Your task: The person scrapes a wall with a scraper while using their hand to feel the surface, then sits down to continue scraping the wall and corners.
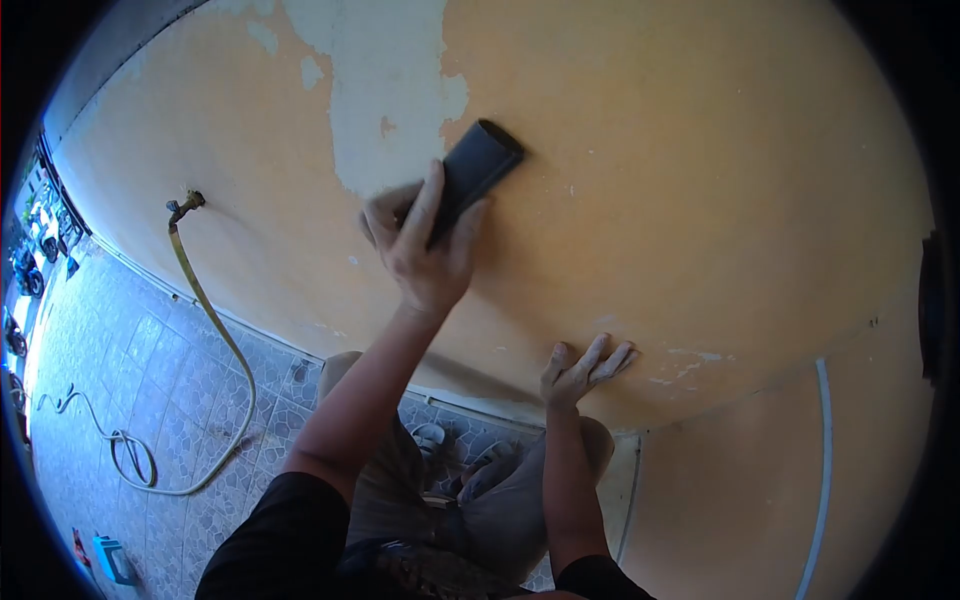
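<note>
My left hand (420, 245) is closed around a dark rectangular block (482, 165), which looks like a sanding block. The block is tilted, its upper end pointing up and right, and it lies against the orange wall (650, 200). Just above and left of it is a pale patch (390, 90) with ragged edges where the orange paint is gone. Lower down and to the right, my right hand (580, 373) rests on the wall with its fingers spread, holding nothing. Whitish scuffs (690, 363) mark the paint beside its fingertips.
A tap (187, 205) sticks out of the wall at left, with a yellowish hose (212, 315) running down to the tiled floor (190, 380). A blue object (115, 560) stands at lower left. My bent knees are close to the wall. A pale strip (824, 450) runs along the right.
</note>
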A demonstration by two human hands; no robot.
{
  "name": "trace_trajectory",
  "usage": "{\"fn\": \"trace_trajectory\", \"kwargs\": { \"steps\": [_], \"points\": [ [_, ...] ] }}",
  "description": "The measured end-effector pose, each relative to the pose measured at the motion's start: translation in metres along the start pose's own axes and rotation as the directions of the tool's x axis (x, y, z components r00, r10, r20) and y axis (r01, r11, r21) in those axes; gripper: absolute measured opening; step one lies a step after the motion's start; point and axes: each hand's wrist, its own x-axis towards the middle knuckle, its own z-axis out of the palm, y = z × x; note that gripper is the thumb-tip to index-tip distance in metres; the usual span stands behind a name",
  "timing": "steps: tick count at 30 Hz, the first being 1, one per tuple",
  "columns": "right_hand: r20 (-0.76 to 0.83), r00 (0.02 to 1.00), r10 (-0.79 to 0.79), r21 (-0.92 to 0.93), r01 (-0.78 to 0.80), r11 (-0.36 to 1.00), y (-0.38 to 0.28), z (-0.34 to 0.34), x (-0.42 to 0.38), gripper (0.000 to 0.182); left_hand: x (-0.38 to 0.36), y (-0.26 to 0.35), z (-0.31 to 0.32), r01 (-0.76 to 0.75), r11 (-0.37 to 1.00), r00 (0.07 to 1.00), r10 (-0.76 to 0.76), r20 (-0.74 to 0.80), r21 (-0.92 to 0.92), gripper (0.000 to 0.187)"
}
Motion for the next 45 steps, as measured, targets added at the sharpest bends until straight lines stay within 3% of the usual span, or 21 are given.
{"fn": "trace_trajectory", "kwargs": {
  "steps": [3,4,6,7,9,12,14,16,18,21,23,25,28,30,34,37,39,40,42,44,45],
  "points": [
    [-0.013,1.0,0.0,-0.007,0.0,1.0,-0.001,0.002,0.0,0.073,-0.054,-0.017,-0.009,-0.516,0.856,0.833,0.509,0.216,-0.026,0.055],
    [-0.02,1.0,-0.001,-0.001,0.001,1.0,-0.002,0.003,0.0,0.073,-0.065,-0.027,-0.016,-0.522,0.853,0.831,0.514,0.212,-0.022,0.055],
    [0.022,1.0,0.011,-0.015,-0.011,1.0,0.0,0.0,-0.004,0.074,-0.074,-0.036,-0.03,-0.606,0.768,0.676,0.635,0.375,-0.207,0.06],
    [0.017,1.0,0.005,-0.015,-0.005,1.0,0.001,-0.002,-0.006,0.074,-0.078,-0.04,-0.03,-0.607,0.768,0.679,0.635,0.369,-0.204,0.06],
    [0.041,0.999,0.019,0.01,-0.019,1.0,0.001,-0.002,-0.006,0.075,-0.043,-0.022,-0.035,-0.328,0.931,0.818,0.365,0.445,-0.16,0.061],
    [0.03,0.999,0.021,0.002,-0.021,1.0,0.003,-0.006,-0.003,0.076,0.02,0.0,-0.017,0.09,0.995,0.986,-0.082,0.147,-0.051,0.055],
    [0.033,0.999,0.02,-0.021,-0.019,1.0,0.003,-0.007,-0.003,0.077,0.021,0.001,0.0,0.141,0.99,0.989,-0.141,-0.047,-0.006,0.052],
    [0.023,1.0,0.02,-0.035,-0.019,0.999,0.004,-0.004,-0.005,0.078,-0.028,-0.004,-0.004,-0.23,0.969,0.964,0.215,0.157,0.088,0.05],
    [0.033,0.998,0.051,-0.061,-0.049,0.997,0.003,0.0,-0.009,0.08,-0.069,-0.015,-0.013,-0.535,0.837,0.793,0.545,0.272,-0.118,0.053],
    [0.057,0.997,0.055,-0.067,-0.051,0.996,0.004,-0.002,-0.011,0.081,-0.084,-0.015,-0.031,-0.465,0.842,0.688,0.538,0.487,-0.274,0.056],
    [0.061,0.997,0.037,-0.049,-0.034,0.998,0.006,-0.002,-0.008,0.082,-0.061,-0.009,-0.028,-0.377,0.917,0.803,0.395,0.446,-0.132,0.06],
    [0.104,0.994,0.021,-0.036,-0.017,0.999,0.007,-0.011,-0.012,0.082,-0.015,0.0,-0.008,-0.112,0.988,0.969,0.133,0.209,-0.107,0.063],
    [0.121,0.993,0.009,-0.036,-0.004,0.999,0.012,-0.008,-0.015,0.084,0.044,-0.003,0.01,0.03,0.997,0.995,-0.036,-0.098,-0.065,0.058],
    [0.104,0.995,0.008,-0.042,-0.003,0.999,0.014,-0.003,-0.018,0.086,0.029,0.005,0.005,-0.109,0.988,0.994,0.111,-0.016,0.109,0.058],
    [0.095,0.995,0.038,-0.045,-0.034,0.998,0.011,0.0,-0.018,0.086,-0.066,-0.023,-0.021,-0.494,0.854,0.791,0.52,0.321,-0.165,0.059],
    [0.089,0.995,0.036,-0.059,-0.031,0.998,0.008,0.0,-0.016,0.085,-0.078,-0.031,-0.038,-0.421,0.876,0.739,0.482,0.471,-0.237,0.056],
    [0.105,0.994,0.024,-0.063,-0.017,0.998,0.01,-0.004,-0.017,0.085,-0.051,-0.023,-0.031,-0.207,0.974,0.888,0.226,0.401,-0.09,0.06],
    [0.118,0.993,0.019,-0.066,-0.011,0.998,0.011,-0.007,-0.018,0.085,-0.025,-0.016,-0.022,-0.032,0.991,0.963,0.066,0.26,-0.132,0.061],
    [0.111,0.994,0.018,-0.061,-0.011,0.998,0.01,-0.005,-0.016,0.085,0.031,-0.005,-0.01,0.254,0.951,0.967,-0.254,0.022,-0.174,0.052],
    [0.088,0.996,0.008,-0.065,-0.002,0.998,0.009,0.001,-0.014,0.085,0.041,-0.009,0.005,0.211,0.972,0.961,-0.225,-0.163,-0.102,0.049],
    [0.064,0.998,0.003,-0.069,0.002,0.998,0.009,0.001,-0.015,0.086,0.02,-0.016,0.004,-0.048,0.998,0.997,0.051,-0.065,0.049,0.049]
  ]
}}
